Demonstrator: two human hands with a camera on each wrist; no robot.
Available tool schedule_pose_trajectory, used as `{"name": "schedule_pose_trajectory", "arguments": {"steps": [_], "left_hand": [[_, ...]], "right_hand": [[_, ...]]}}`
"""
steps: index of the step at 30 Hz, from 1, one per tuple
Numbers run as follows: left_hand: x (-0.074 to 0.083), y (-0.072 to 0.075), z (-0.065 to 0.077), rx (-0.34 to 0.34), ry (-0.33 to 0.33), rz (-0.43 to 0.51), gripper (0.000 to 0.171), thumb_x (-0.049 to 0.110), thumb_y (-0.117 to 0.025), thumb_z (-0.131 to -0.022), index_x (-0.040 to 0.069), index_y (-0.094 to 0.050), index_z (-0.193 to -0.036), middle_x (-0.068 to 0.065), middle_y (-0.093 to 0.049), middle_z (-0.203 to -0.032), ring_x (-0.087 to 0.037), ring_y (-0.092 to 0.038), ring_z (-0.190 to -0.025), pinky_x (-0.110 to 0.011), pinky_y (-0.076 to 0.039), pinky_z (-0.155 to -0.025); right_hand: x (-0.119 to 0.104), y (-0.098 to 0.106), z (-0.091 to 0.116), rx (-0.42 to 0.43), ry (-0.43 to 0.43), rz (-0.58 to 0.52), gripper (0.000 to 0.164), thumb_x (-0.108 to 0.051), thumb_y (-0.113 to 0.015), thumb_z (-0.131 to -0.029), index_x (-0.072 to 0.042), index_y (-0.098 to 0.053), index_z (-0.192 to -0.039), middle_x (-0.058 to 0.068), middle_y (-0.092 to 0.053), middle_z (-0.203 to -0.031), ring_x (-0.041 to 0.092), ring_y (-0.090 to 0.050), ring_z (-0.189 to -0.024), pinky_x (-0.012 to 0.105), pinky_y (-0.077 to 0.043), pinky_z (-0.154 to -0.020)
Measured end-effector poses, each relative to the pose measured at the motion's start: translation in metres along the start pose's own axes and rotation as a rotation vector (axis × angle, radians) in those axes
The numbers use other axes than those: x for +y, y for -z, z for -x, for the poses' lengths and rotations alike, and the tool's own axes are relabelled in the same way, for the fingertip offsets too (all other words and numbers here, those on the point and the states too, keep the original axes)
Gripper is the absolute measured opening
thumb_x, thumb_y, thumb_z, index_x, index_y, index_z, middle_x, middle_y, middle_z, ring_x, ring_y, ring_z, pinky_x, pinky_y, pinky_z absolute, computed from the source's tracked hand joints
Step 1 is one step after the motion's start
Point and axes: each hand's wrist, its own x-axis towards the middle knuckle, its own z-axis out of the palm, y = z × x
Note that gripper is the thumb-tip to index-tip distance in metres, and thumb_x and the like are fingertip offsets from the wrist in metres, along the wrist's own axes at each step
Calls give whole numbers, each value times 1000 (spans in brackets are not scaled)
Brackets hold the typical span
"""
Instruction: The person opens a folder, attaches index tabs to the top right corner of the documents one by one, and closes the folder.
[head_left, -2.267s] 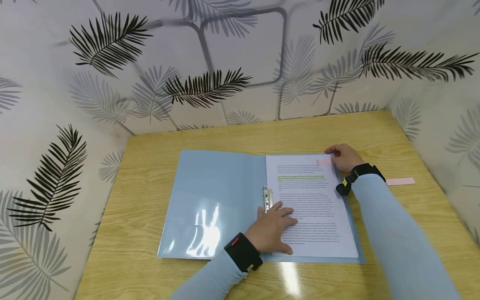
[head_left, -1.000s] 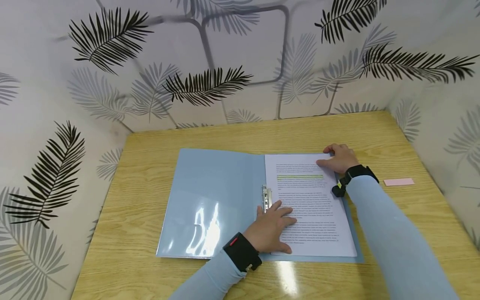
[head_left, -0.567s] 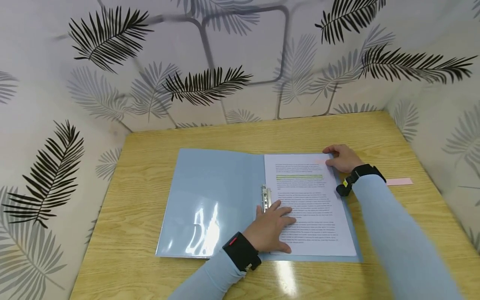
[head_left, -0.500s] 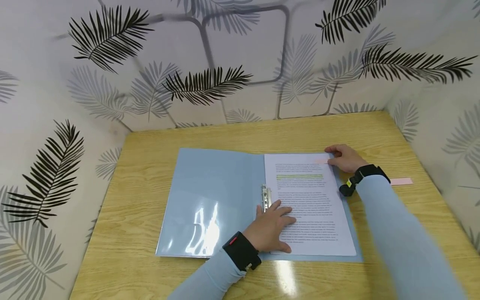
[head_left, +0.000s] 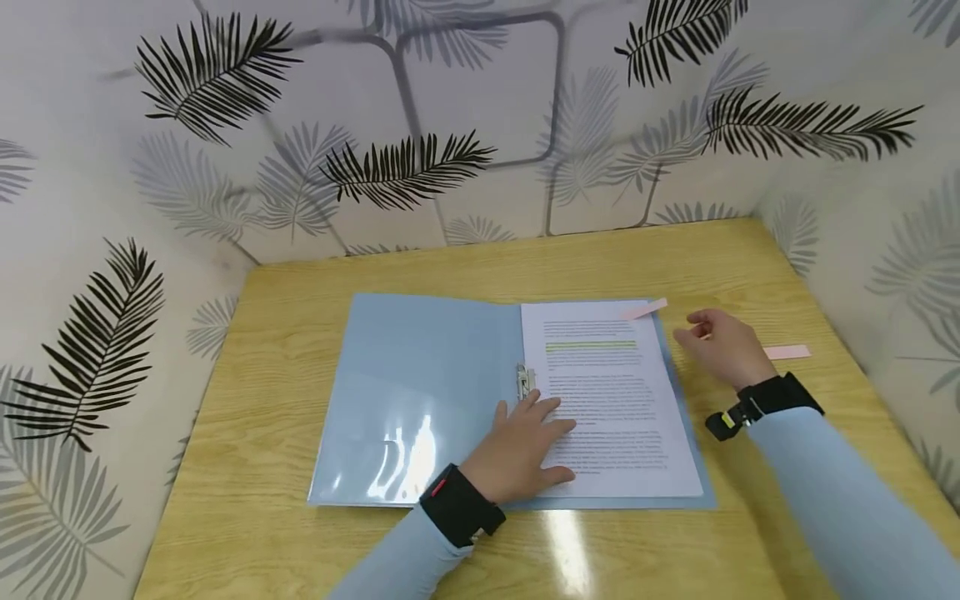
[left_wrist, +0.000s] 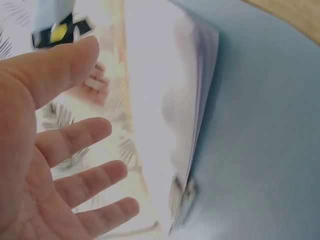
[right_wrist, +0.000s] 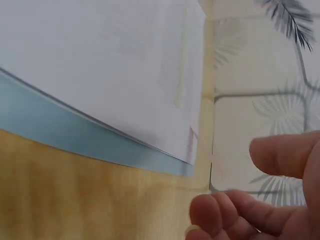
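A light-blue folder (head_left: 420, 358) lies opened flat on the table, with a stack of printed pages (head_left: 600, 400) at its right side. My left hand (head_left: 517, 450) is spread over the lower left of the pages, beside the metal clip (head_left: 523, 382). Whether it presses down, I cannot tell. A pink paper strip (head_left: 647, 309) slants across the top right page corner, its end sticking out past the edge. Off to the right of that corner is my right hand (head_left: 723, 343), loosely curled; in the right wrist view, thumb and fingers are apart with nothing between them.
Another pink strip (head_left: 787, 352) lies on the wooden table (head_left: 255, 400), right beside my right hand. Leaf-patterned walls (head_left: 480, 200) border the table at the back and sides. A yellow-green highlighted line (head_left: 590, 344) crosses the upper page.
My right hand has let go of the pink strip at the page corner and moved right. That strip now slants out over the edge. My left hand stays over the lower left.
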Motion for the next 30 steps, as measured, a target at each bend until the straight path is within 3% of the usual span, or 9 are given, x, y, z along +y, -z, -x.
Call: {"name": "schedule_pose_trajectory", "arguments": {"steps": [6, 10, 13, 21, 30], "left_hand": [[-20, 21, 32, 21, 128, -8, 65, 50, -70, -84, 20, -53, -139, -9, -40, -148, -35, -28, -140, -65, -29, -102], [-34, 26, 52, 42, 202, -16, 71, 51, -72, -81, 16, -51, -140, -13, -40, -148, -39, -29, -139, -66, -29, -101], [-41, 25, 61, 52, 224, -10, 77, 54, -73, -79, 14, -50, -140, -17, -39, -147, -42, -29, -137, -66, -29, -100], [-44, 16, 67, 27, 240, 5, 91, 60, -77, -70, 14, -48, -142, -19, -36, -149, -45, -25, -138, -67, -27, -101], [-44, 6, 70, -6, 260, -26, 98, 63, -79, -63, 16, -48, -142, -18, -37, -148, -47, -26, -137, -67, -29, -99]], "right_hand": [[-7, -21, 25, -113, 74, 192, 68, -43, -58, -94, 11, -47, -133, 32, -53, -122, 41, -56, -102, 51, -48, -79], [-13, -32, 32, -126, 103, 311, 80, -49, -58, -92, 13, -41, -138, 37, -46, -126, 46, -52, -107, 58, -48, -80], [-15, -36, 33, -106, 95, 330, 87, -53, -60, -89, 14, -36, -140, 39, -42, -127, 47, -52, -105, 59, -48, -78], [-12, -47, 30, -81, 86, 365, 99, -62, -64, -82, 13, -35, -141, 37, -42, -124, 44, -50, -98, 56, -49, -73], [-16, -56, 34, -49, 133, 441, 89, -56, -70, -80, 12, -48, -132, 29, -48, -109, 38, -50, -88, 47, -48, -62]]}}
